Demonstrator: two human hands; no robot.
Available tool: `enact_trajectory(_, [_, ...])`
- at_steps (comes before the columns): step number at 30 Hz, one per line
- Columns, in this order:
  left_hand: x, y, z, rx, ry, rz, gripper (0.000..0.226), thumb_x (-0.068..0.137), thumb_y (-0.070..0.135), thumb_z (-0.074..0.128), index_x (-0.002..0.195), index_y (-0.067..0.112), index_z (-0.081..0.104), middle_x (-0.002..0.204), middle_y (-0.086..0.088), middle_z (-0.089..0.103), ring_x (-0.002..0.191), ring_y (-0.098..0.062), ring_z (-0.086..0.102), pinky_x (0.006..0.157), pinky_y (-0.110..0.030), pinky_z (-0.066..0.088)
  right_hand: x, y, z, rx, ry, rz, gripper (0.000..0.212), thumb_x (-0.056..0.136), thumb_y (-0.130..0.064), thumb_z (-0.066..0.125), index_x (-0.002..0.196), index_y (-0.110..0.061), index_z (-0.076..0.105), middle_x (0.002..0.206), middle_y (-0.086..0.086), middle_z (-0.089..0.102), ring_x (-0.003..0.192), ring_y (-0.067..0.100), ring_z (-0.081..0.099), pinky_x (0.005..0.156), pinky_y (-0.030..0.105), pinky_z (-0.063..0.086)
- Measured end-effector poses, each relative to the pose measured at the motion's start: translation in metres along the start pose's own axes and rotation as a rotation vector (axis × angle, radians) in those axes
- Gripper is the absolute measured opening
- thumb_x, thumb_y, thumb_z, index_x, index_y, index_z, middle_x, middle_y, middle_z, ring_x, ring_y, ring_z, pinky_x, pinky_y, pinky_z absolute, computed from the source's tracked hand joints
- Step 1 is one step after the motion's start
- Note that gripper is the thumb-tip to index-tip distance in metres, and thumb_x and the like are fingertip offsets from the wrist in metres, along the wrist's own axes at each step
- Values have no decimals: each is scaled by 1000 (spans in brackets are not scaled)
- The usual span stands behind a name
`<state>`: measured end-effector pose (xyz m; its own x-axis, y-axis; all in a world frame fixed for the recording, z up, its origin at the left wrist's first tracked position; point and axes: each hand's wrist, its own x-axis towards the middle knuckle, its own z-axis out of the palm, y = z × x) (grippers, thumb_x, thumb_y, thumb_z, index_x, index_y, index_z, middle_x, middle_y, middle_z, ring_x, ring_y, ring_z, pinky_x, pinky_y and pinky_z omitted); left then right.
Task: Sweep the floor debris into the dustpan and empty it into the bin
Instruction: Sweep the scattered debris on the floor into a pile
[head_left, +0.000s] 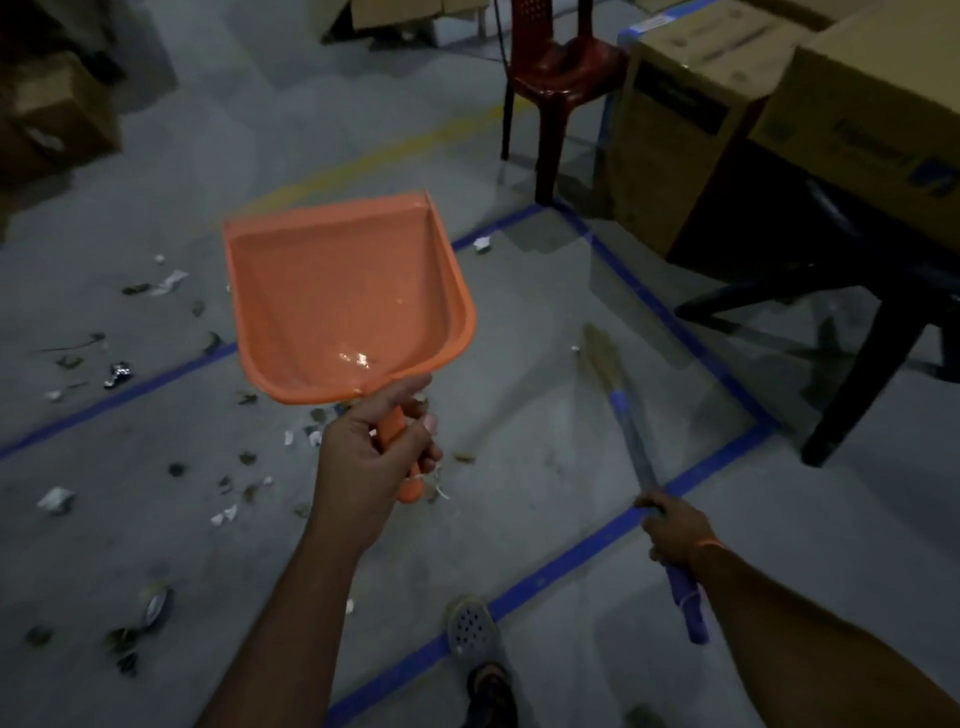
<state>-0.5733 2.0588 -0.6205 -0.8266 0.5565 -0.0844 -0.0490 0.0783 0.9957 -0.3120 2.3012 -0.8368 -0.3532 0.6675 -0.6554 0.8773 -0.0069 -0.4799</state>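
Left hand (374, 457) at centre, fingers (428, 423) curled tight round the handle of an orange dustpan (343, 306), lifted clear of the floor (571, 467) with its open mouth pointing far and its pan showing nothing inside. Right hand (675, 535) at near right, fingers clamped on the blue-wrapped handle of a broom (631, 441), slanting from near right up toward the centre, straw-coloured bristle end blurred and low over the floor just right of the dustpan. Scattered debris (228, 478) across the grey floor on the left: white paper scraps, dry leaves, a crumpled foil bit at far left, a shiny piece near the bottom left, some lying directly under the raised dustpan and hand. Blue tape lines (566, 558) crossing the floor, forming a corner at right, with a faint yellow line farther off. Grey perforated shoe (470, 629) at the bottom centre, on the tape line. Red plastic chair (558, 78) at the far centre-right. Cardboard boxes (857, 104) stacked at far right, on a dark counter (769, 260) with black legs. More boxes, dim and blurred, at far left. Bin not seen anywhere.
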Motion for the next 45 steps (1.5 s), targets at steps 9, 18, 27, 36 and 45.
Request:
enact_trajectory(9, [25,-24,-87,-2,122,-66,37,91,-6,67,117,21,72,84,8,66,59,-15,64,55,-26,53,38,-101,82,-167,-180,-32,29,86,-3,51,97,-23,67,106,15,62,62,26,64,46,27,54])
enact_trajectory(18, [45,-37,-135,-37,233,-95,40,91,-7,67,128,9,69,88,-3,62,58,-17,64,55,-25,53,2,-209,198,-316,-575,-272,31,90,-7,52,111,-25,68,106,7,56,58,16,62,43,22,51])
enact_trajectory(27, [84,-26,-145,-98,322,-69,40,92,-7,66,118,23,72,86,0,63,57,-19,62,54,-27,53,17,-237,121,-183,-459,-310,28,91,-11,54,104,-31,69,74,8,60,49,20,61,47,27,50])
enact_trajectory(36, [174,-4,-115,-50,305,14,42,93,-5,66,116,29,75,88,0,61,58,-20,62,58,-36,54,119,-252,44,-184,-223,-222,26,89,-1,54,98,-20,69,83,16,63,50,26,61,43,27,51])
enact_trajectory(45, [299,0,-51,-24,446,-19,38,93,-5,66,117,24,73,87,4,62,58,-17,63,51,-25,50,207,-316,61,-431,-580,-364,40,85,-13,57,80,-52,64,111,4,64,73,15,65,51,7,47])
